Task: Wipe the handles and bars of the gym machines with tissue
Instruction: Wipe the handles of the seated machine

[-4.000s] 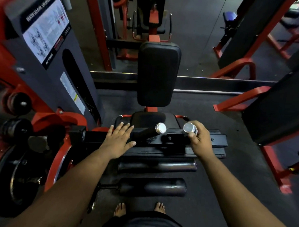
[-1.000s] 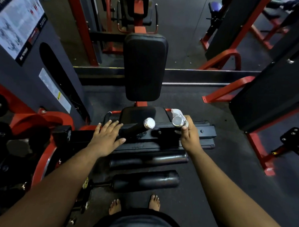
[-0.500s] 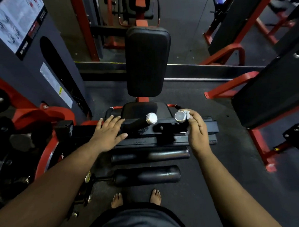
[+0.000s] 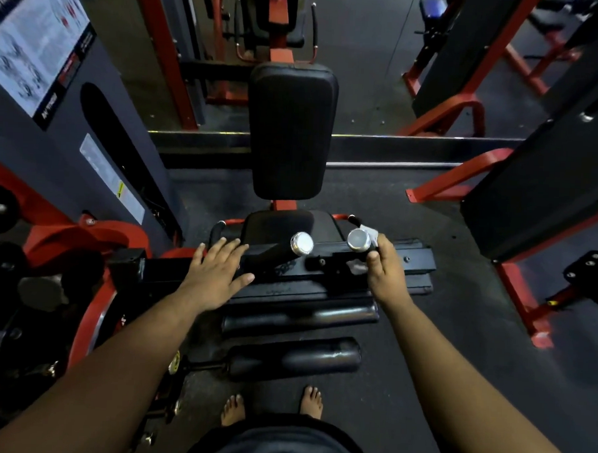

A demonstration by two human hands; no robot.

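A black and red seated gym machine stands in front of me. Two black handles with chrome end caps point up at me: the left handle [image 4: 301,243] and the right handle [image 4: 358,239]. My right hand [image 4: 384,271] curls round the right handle just below its cap and holds a white tissue [image 4: 372,235] against it. My left hand [image 4: 217,270] lies flat with straight fingers on the machine's black frame [image 4: 416,262], left of the handles.
The upright back pad [image 4: 291,130] and the seat [image 4: 280,223] lie beyond the handles. Two black roller pads [image 4: 295,359] sit low before my bare feet [image 4: 272,405]. A grey weight-stack housing [image 4: 65,137] stands left, weight plates [image 4: 14,357] lower left, red frames [image 4: 461,175] right.
My right hand has slid along the right handle with the tissue, from over the cap to just below it. My left hand has stayed flat on the frame.
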